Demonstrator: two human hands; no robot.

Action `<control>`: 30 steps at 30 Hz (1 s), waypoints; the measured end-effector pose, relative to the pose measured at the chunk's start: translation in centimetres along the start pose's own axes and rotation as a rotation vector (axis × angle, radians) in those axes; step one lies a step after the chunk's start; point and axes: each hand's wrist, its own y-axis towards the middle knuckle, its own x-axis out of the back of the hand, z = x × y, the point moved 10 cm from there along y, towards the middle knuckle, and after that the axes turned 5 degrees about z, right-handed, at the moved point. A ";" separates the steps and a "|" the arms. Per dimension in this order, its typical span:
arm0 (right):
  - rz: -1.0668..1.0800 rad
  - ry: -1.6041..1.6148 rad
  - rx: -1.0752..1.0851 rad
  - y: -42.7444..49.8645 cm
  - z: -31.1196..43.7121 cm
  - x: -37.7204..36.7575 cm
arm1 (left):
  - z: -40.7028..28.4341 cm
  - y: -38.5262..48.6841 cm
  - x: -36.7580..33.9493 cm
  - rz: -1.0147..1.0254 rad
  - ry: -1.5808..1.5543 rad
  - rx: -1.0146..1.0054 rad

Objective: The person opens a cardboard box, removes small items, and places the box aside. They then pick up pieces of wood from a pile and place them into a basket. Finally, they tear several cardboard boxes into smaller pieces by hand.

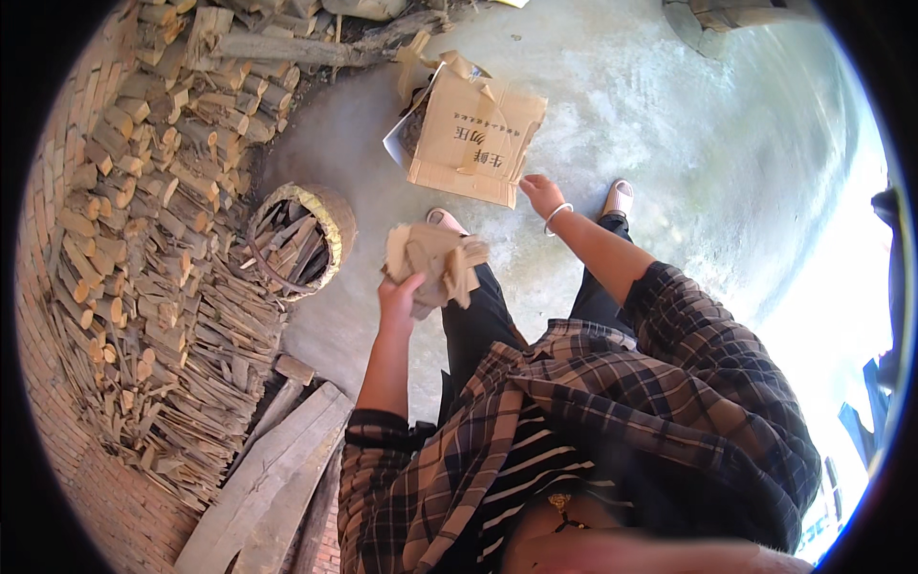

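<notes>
A bunch of torn, folded brown cardboard pieces (434,265) is gripped in my left hand (400,294), with the thumb on top. My right hand (543,195), a white bangle at its wrist, has its fingers closed on the lower right corner of a large printed cardboard piece (477,136). This piece is creased, with ragged edges and printed writing. Behind its left side, other things and a white-edged sheet show in part, mostly hidden. Between the two hands there is a gap, with the floor below.
Split firewood (165,186) is stacked along the brick wall (43,237) at the left. A round basket (337,222) of wood sticks stands beside it. Wooden planks (265,481) lean at lower left. A log (294,52) lies at the top, near the cardboard. My feet stand on the concrete floor (645,107).
</notes>
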 end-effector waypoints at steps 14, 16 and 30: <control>-0.274 0.658 -0.381 20.0 -10.2 2.0 | 11.9 1.9 6.5 -0.232 -0.206 0.180; -0.270 0.481 -0.365 20.3 -7.5 3.4 | 12.2 2.5 5.5 -0.217 -0.203 0.189; -0.010 0.689 0.273 3.8 13.2 24.1 | 8.2 12.1 -1.2 -0.136 -0.434 0.051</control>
